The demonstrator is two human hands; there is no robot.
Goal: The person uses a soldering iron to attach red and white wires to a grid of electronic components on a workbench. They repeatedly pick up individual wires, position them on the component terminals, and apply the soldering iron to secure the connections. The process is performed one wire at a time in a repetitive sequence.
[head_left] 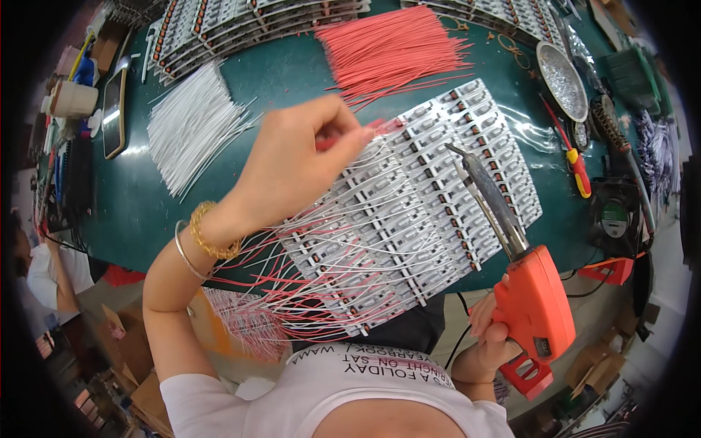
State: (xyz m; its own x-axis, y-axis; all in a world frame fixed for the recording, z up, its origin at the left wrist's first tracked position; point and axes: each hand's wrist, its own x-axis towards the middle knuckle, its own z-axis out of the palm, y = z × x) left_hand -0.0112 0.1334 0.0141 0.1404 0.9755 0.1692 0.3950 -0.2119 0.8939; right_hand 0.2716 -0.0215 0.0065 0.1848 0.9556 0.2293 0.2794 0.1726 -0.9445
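Observation:
My left hand [292, 157] is closed in a pinch on red wires [327, 140] over the upper left part of a panel of small circuit boards [478, 157]. The panel lies tilted on the green table, and rows of white and red wires [343, 270] trail from its left half toward me. Wrapped round the handle of a red soldering gun [539, 299] is my right hand [489, 332], at the panel's lower right. The gun's dark tip [454, 149] points up and left, over the panel. Whether it touches a board I cannot tell.
White wires [196, 128] and red wires [394, 51] lie in loose bundles at the back. Stacked panels [248, 33] stand behind them. A phone [115, 109] is left; an oval metal dish [562, 80], a screwdriver [577, 168] and a small fan [615, 212] are right. Another person [58, 274] sits far left.

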